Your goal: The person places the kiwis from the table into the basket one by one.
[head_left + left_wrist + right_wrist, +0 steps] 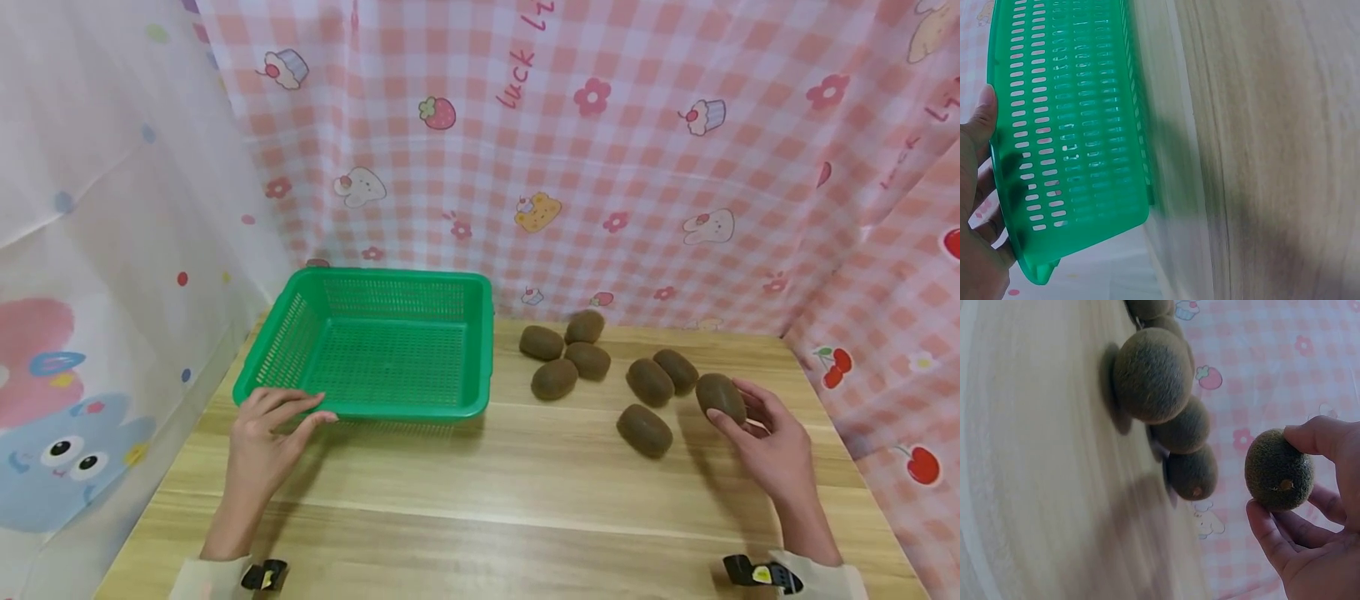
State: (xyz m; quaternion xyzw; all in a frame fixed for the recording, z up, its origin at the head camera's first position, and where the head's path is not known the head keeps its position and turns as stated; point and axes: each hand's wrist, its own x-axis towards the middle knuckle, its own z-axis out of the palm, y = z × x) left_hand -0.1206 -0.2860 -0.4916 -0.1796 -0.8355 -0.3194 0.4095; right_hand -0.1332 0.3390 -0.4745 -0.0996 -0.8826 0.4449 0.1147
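My left hand (262, 437) grips the near left rim of a green plastic basket (420, 412), thumb outside and fingers over the edge. The basket's slotted side (1094, 215) fills much of the left wrist view; inside, only its bare mesh floor shows. At the right, my right hand (783, 446) holds a brown fuzzy kiwi (720, 397) between thumb and fingers. In the right wrist view this kiwi (1277, 472) is raised off the table. Left of that hand lie three more kiwis, the nearest one (645, 431) apart from the other two (649, 382).
A cluster of several kiwis (554, 380) lies between the basket and the right-hand group. The wooden table (480, 508) backs onto a pink checked cloth (480, 167), with a white patterned cloth (127, 225) along the left side.
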